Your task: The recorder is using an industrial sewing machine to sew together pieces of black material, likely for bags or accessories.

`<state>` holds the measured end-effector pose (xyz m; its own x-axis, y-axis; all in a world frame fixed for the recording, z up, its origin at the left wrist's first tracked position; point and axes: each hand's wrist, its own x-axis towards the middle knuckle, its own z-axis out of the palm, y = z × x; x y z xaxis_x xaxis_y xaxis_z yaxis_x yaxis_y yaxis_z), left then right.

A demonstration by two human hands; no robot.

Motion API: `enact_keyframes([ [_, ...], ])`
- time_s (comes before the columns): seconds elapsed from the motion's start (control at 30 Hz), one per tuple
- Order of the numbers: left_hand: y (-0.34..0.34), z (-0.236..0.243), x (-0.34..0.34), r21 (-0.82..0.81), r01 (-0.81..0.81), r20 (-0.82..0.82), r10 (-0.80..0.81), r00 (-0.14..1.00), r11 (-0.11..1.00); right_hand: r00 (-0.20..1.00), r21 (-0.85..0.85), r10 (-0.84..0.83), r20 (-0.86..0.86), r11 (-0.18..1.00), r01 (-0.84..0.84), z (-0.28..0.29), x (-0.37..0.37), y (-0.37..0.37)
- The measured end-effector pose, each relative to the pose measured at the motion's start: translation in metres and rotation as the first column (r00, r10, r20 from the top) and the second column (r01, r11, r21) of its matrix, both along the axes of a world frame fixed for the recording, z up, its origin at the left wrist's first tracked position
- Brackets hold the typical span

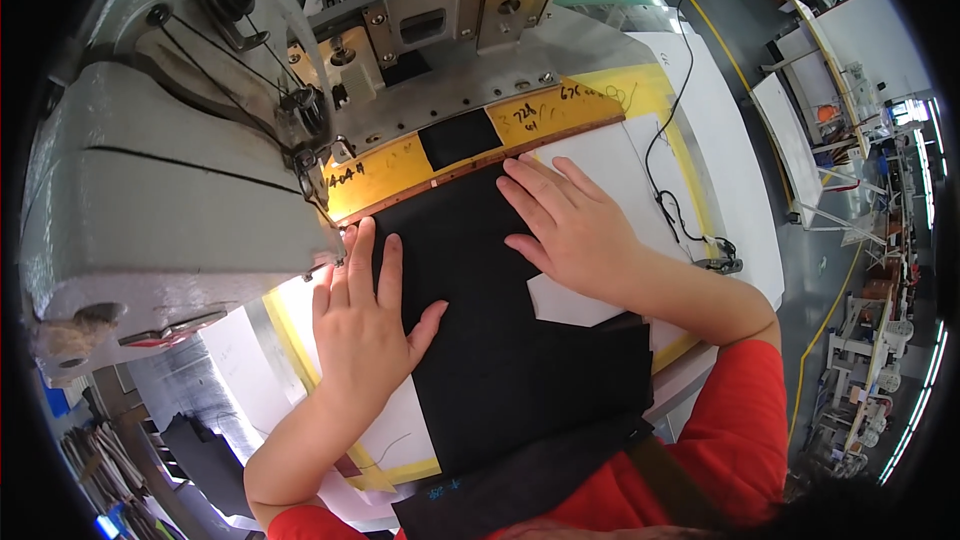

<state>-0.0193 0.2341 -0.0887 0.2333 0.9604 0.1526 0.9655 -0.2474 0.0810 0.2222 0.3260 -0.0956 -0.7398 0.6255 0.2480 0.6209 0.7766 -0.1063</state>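
Note:
A black sheet of material (510, 370) lies under both hands, its top edge against a yellow template bar (390, 175) with a coppery strip along it. My left hand (365, 310) rests flat near the sewing machine's needle area (325, 230), fingers apart, fingertips at that edge on the left. My right hand (565, 225) lies with fingers spread on the material farther right, fingertips just below the bar. A white card (580, 300) shows beneath my right forearm.
The grey machine head (180, 200) fills the upper left, with a metal clamp frame (430, 30) behind the bar. A black cord (680, 90) runs down the right. Dark pieces (205, 460) lie lower left. Workbenches (790, 150) stand beyond a yellow floor line at right.

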Motion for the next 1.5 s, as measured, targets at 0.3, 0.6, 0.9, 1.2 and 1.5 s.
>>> enact_keyframes([
  [0.3,-0.001,0.001,0.001,0.024,-0.019,0.004,0.019,1.0,1.0,0.998,-0.059,0.049,-0.049,0.997,-0.052,0.0,-0.001,0.005],
  [0.6,0.002,-0.006,0.001,0.026,-0.016,0.043,0.015,0.999,1.0,0.979,0.049,0.2,0.035,0.978,-0.201,0.009,-0.051,-0.002],
  [0.9,-0.004,-0.001,-0.008,0.058,-0.009,0.17,-0.001,0.985,0.998,0.954,0.068,0.298,0.026,0.952,-0.299,-0.006,-0.068,-0.001],
  [1.2,0.026,-0.012,-0.038,0.088,-0.418,0.586,0.293,0.756,0.904,0.947,0.117,0.31,0.078,0.941,-0.318,-0.005,-0.07,-0.002],
  [1.5,0.014,-0.002,-0.033,-0.333,-0.436,0.542,0.548,0.637,0.836,0.946,0.144,0.313,0.08,0.936,-0.322,-0.007,-0.069,-0.002],
])
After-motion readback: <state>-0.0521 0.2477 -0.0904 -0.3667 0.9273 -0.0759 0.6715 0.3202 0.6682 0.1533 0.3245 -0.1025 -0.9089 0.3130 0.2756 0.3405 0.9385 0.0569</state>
